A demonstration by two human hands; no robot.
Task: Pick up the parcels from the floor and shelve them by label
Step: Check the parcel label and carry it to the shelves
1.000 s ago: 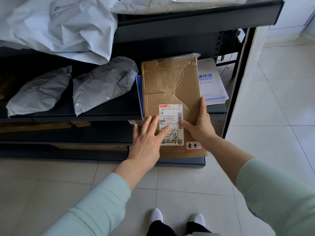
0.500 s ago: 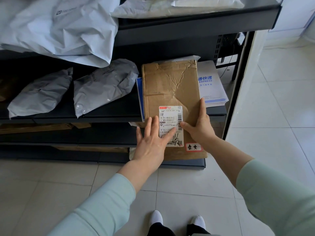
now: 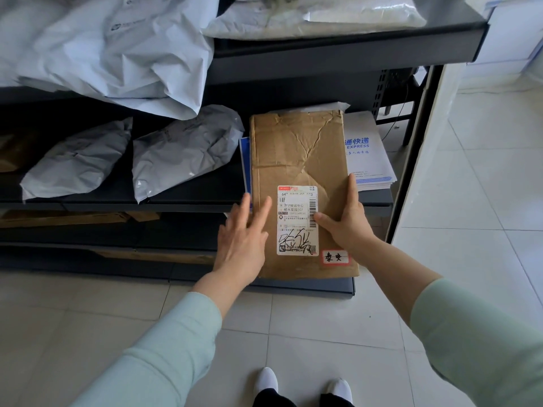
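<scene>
A flat brown cardboard parcel (image 3: 296,160) with a white shipping label (image 3: 297,220) and a small red-edged sticker (image 3: 335,257) lies on the middle shelf (image 3: 188,198) of a dark rack, its near end hanging over the shelf edge. My right hand (image 3: 345,220) grips its right edge, thumb on the label. My left hand (image 3: 242,240) is flat with fingers spread at the parcel's left edge, fingertips just touching it.
Two grey poly mailers (image 3: 183,149) (image 3: 78,161) lie left of the parcel. White express envelopes (image 3: 367,154) are stacked under and right of it. Large pale bags (image 3: 117,51) fill the upper shelf. The tiled floor (image 3: 484,201) opens to the right.
My left hand has slid off the label to the parcel's left edge. The parcel and my right hand have hardly moved.
</scene>
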